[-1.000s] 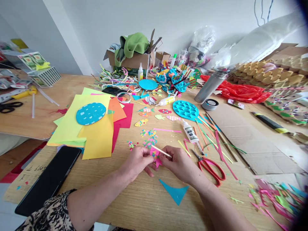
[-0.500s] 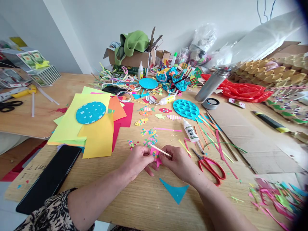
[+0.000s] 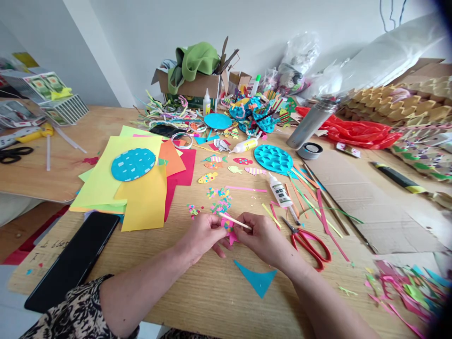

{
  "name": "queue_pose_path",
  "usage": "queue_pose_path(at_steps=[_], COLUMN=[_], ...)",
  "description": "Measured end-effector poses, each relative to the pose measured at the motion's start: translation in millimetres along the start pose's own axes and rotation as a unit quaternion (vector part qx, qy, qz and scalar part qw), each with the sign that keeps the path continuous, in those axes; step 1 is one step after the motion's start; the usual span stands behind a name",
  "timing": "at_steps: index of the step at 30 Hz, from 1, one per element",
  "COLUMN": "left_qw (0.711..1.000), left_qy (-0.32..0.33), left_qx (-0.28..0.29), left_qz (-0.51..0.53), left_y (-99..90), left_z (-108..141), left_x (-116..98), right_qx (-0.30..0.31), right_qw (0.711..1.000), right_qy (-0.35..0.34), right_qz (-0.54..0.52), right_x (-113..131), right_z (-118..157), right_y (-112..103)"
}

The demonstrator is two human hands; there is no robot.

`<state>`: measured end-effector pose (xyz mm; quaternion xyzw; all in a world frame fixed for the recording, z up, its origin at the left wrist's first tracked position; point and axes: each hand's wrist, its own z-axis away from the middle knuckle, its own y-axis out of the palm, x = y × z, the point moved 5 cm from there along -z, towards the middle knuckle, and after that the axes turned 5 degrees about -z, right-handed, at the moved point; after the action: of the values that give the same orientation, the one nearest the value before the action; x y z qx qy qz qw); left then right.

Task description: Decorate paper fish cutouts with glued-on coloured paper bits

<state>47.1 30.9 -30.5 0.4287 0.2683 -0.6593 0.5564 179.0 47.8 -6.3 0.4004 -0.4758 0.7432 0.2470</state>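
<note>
My left hand (image 3: 206,231) pinches a small pink paper fish (image 3: 232,238) with colored bits on it, partly hidden by my fingers. In my right hand (image 3: 259,235) is a thin pale stick (image 3: 235,220), its tip over the fish. Just beyond lie a heap of tiny paper triangles (image 3: 221,205) and some small paper dots (image 3: 193,212). Several finished-looking paper fish, among them a yellow one (image 3: 207,178), rest farther back. A blue paper scrap (image 3: 257,278) lies nearer me, below my hands.
Red-handled scissors (image 3: 310,245) and a white glue bottle (image 3: 280,190) lie right of my hands. Colored paper sheets (image 3: 146,207) and a black phone (image 3: 72,261) are at left. A metal flask (image 3: 310,125) leans near a blue scaled oval (image 3: 273,158); cardboard (image 3: 367,202) covers the right side.
The stick's tip has shifted slightly left over the pink fish. Both hands keep their hold in nearly the same place.
</note>
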Motion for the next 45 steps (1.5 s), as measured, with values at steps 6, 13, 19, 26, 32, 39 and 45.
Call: queue_pose_path(at_steps=[6,13,19,26,32,39,45], left_qw=[1.000,1.000,1.000,1.000,1.000,0.999,0.999], left_qy=[0.001,0.000,-0.001,0.000,-0.003,-0.004,-0.005], left_qx=[0.000,0.008,0.014,0.018,0.017,0.020,0.021], left_qz=[-0.003,-0.004,-0.008,-0.013,-0.022,-0.025,-0.029], left_y=[-0.2,-0.4,0.1,-0.3,0.0,0.6,0.6], left_z=[0.5,0.0,0.6,1.3,0.7,-0.2,0.8], left_x=[0.2,1.1,0.6,0.5,1.0,2.4,1.5], right_qx=[0.002,0.001,0.008,0.016,0.019,0.017,0.014], right_qw=[1.000,1.000,1.000,1.000,1.000,1.000,1.000], right_qy=[-0.003,0.002,0.005,0.004,0.013,0.008,0.006], right_qz=[-0.003,0.011,0.007,0.000,0.009,0.015,0.025], right_x=[-1.7,-0.6,-0.3,0.7,0.7,0.8,1.0], right_z=[0.0,-0.4,0.3,0.2,0.6,0.4,1.2], right_y=[0.6,0.1,-0.1,-0.2,-0.4,-0.2,-1.1])
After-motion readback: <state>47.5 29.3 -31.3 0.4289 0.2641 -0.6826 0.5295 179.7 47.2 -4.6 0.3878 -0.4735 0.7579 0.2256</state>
